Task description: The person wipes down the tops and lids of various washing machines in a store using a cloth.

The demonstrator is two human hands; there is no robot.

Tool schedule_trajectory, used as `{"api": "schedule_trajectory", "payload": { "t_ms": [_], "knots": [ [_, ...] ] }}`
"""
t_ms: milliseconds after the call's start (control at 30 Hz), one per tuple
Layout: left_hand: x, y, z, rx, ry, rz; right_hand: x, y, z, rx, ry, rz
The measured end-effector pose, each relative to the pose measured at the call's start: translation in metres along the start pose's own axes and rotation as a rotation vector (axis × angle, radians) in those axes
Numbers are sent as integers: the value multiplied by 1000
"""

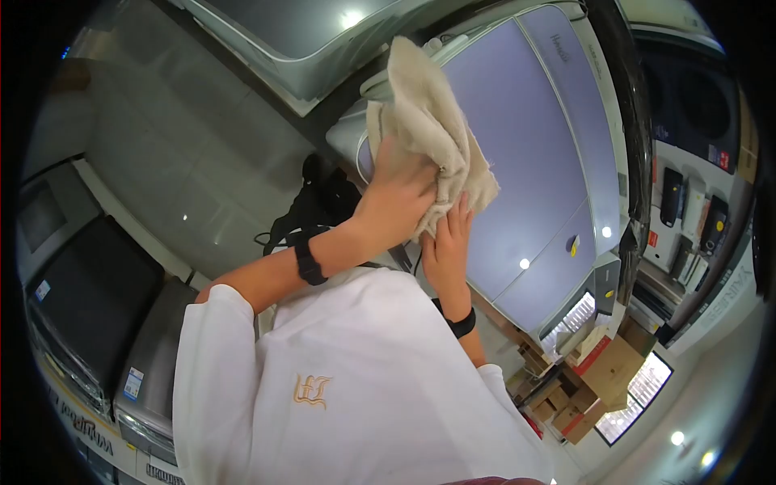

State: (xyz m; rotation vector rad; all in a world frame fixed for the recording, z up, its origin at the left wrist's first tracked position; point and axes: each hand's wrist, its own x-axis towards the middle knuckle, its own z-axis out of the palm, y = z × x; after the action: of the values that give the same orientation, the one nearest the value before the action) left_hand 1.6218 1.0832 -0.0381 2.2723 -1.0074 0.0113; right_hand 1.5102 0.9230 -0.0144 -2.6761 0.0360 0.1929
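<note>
A beige cloth lies bunched against the lavender panel of a large appliance, near its edge. My left hand is closed on the cloth, its fingertips partly hidden in the folds. Just beside it, my right hand holds the lower edge of the same cloth between thumb and fingers. The cloth's upper end stands up in a loose fold. Both wrists carry dark bands.
Another grey appliance stands close by at the top. Dark-topped appliances line the left side, across a tiled floor. Cardboard boxes are stacked at lower right. A shelf with small devices is at far right.
</note>
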Motion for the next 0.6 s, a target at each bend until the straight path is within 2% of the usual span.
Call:
{"api": "schedule_trajectory", "payload": {
  "t_ms": [233,433,533,600],
  "knots": [
    [35,21,34,-11,-58,85,-15,26,-14,-4,65,170],
    [46,25,34,195,-207,249,-19,23,-12,51,121,223],
    [54,19,26,239,-356,309,-2,5,-6,56,184,282],
    [59,4,2,418,-539,370,13,-18,2,40,180,303]
  ]
}}
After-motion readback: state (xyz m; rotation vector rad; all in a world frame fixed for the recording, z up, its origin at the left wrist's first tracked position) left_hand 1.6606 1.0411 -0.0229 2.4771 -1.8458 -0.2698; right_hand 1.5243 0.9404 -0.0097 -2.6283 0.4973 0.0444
